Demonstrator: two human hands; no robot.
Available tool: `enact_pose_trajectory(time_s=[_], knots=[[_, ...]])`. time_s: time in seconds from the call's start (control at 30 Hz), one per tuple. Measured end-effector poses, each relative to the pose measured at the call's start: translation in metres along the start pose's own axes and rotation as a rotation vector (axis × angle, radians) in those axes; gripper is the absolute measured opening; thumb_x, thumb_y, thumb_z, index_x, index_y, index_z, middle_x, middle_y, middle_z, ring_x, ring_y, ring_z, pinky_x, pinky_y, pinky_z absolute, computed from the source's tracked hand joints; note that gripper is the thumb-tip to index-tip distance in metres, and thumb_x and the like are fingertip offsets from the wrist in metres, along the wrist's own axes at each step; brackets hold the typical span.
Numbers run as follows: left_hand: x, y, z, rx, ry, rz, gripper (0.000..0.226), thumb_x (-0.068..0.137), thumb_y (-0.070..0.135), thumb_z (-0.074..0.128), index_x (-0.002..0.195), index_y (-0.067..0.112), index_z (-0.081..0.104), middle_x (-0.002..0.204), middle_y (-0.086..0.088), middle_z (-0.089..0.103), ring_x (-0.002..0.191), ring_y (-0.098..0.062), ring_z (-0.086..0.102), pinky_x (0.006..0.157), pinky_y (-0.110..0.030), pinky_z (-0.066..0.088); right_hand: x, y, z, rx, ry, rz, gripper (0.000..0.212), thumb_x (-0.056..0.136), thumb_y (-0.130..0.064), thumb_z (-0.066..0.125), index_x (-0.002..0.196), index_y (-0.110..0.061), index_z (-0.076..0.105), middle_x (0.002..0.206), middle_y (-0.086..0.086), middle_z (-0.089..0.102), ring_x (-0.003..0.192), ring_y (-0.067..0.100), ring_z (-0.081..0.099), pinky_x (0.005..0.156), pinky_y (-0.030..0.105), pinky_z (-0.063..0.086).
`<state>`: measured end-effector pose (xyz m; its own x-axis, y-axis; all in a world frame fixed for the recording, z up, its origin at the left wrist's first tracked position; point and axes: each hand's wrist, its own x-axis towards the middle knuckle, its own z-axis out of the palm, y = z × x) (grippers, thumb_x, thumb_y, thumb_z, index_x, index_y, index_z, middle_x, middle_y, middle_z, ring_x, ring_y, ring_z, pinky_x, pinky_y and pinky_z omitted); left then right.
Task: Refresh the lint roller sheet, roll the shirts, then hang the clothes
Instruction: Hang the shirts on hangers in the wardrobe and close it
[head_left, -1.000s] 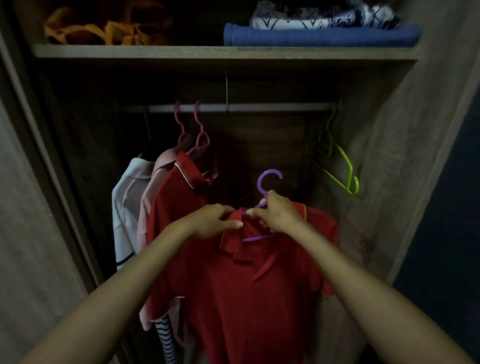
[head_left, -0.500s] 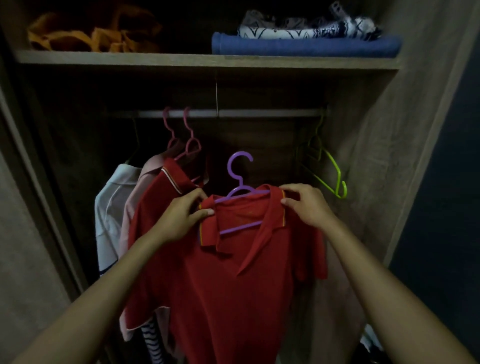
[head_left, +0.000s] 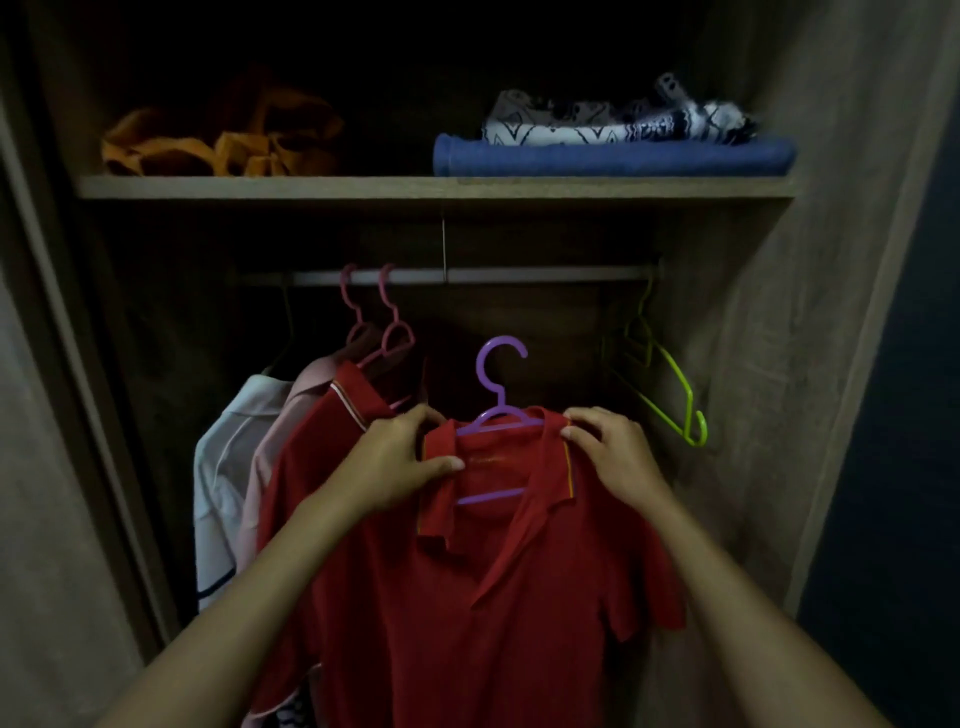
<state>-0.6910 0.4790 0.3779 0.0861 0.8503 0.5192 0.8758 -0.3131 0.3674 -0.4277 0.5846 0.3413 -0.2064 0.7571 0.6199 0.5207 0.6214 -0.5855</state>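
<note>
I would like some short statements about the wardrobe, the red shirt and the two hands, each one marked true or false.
1. The purple hanger already hooks on the rail. False: its hook is below the rail, not touching it.
2. Both hands hold the collar of the red polo shirt. True: the left hand grips the left side, the right hand the right side.
3. A green hanger hangs empty at the right end of the rail. True.
4. The folded blue cloth lies under the rail. False: it lies on the shelf above.
5. Two pink hangers hang on the rail. True.
</note>
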Motion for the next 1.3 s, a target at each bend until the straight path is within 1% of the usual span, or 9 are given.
enact_pose_trajectory(time_s=[0.07,0.13,0.3,0.43,0.57,0.73,0.9,1.1,1.3], knots=[[0.006,0.003,-0.010,0.064,-0.149,-0.037,0.023,0.087,0.042,0.061,0.100,0.022,0.060,0.086,0.005,0.064,0.078,-0.012,0.060,0.067,-0.022,0.042,0.006,0.006,0.002,0.049,0.063,0.031,0.020,0.086,-0.014,0.068,0.105,-0.011,0.072,0.101,0.000,0.070,0.096,0.008,0.062,0.079,-0.003,0.033],[0.008,0.003,-0.014,0.078,-0.194,-0.020,0.017,0.094,0.033,0.054,0.095,0.018,0.061,0.090,0.000,0.066,0.085,-0.017,0.062,0.071,-0.027,0.043,0.012,0.007,0.009,0.088,0.068,0.016,0.019,0.085,-0.013,0.069,0.104,-0.012,0.072,0.101,-0.001,0.070,0.098,0.010,0.064,0.082,-0.001,0.036],[0.006,-0.010,-0.021,0.089,0.011,0.010,0.024,0.094,0.041,0.044,0.094,0.020,0.054,0.095,0.000,0.069,0.093,-0.020,0.064,0.077,-0.035,0.046,0.034,0.005,0.018,0.079,0.137,-0.033,0.020,0.081,-0.024,0.073,0.101,-0.023,0.072,0.102,-0.010,0.068,0.098,0.004,0.059,0.090,0.017,0.041],[0.009,-0.009,-0.039,0.138,0.171,0.030,0.028,0.092,0.044,0.044,0.096,0.021,0.060,0.093,0.006,0.069,0.090,-0.015,0.063,0.070,-0.025,0.035,0.060,0.018,0.012,0.139,0.199,0.107,0.030,0.083,-0.023,0.072,0.113,-0.017,0.069,0.115,0.002,0.065,0.107,0.011,0.058,0.094,0.021,0.039],[0.032,0.002,-0.041,0.148,0.196,0.021,0.021,0.094,0.036,0.052,0.095,0.017,0.062,0.096,-0.004,0.071,0.093,-0.024,0.065,0.069,-0.030,0.038,0.082,0.004,0.028,-0.021,0.211,0.058,0.035,0.087,-0.018,0.065,0.122,-0.015,0.065,0.117,0.012,0.065,0.112,0.028,0.059,0.099,0.031,0.043],[0.065,0.009,-0.037,0.209,0.202,-0.104,0.023,0.093,0.035,0.055,0.091,0.013,0.063,0.097,-0.015,0.069,0.096,-0.035,0.062,0.072,-0.039,0.047,0.112,-0.010,0.040,-0.201,0.140,0.079,0.041,0.092,-0.018,0.055,0.133,-0.023,0.055,0.119,0.014,0.066,0.108,0.033,0.062,0.088,0.038,0.052],[0.092,0.016,-0.027,0.236,0.210,-0.187,0.030,0.092,0.033,0.058,0.082,0.005,0.060,0.098,-0.024,0.066,0.097,-0.041,0.060,0.066,-0.036,0.036,0.132,0.002,0.053,-0.283,-0.055,0.170,0.049,0.101,-0.017,0.038,0.148,-0.019,0.029,0.150,0.010,0.038,0.136,0.029,0.037,0.106,0.032,0.033],[0.115,0.014,-0.022,0.261,0.233,-0.241,0.029,0.091,0.032,0.056,0.093,0.005,0.064,0.097,-0.023,0.067,0.095,-0.041,0.062,0.065,-0.034,0.039,0.163,0.008,0.067,-0.038,-0.007,0.208,0.034,0.101,-0.018,0.042,0.131,-0.010,0.055,0.137,0.015,0.053,0.127,0.030,0.049,0.104,0.032,0.035],[0.126,0.007,-0.022,0.248,0.230,-0.278,0.026,0.094,0.025,0.054,0.101,0.003,0.065,0.101,-0.019,0.068,0.094,-0.033,0.063,0.068,-0.031,0.039,0.187,0.015,0.082,-0.054,-0.059,0.225,0.039,0.100,-0.014,0.042,0.138,-0.005,0.047,0.145,0.018,0.044,0.134,0.032,0.040,0.112,0.037,0.026]])
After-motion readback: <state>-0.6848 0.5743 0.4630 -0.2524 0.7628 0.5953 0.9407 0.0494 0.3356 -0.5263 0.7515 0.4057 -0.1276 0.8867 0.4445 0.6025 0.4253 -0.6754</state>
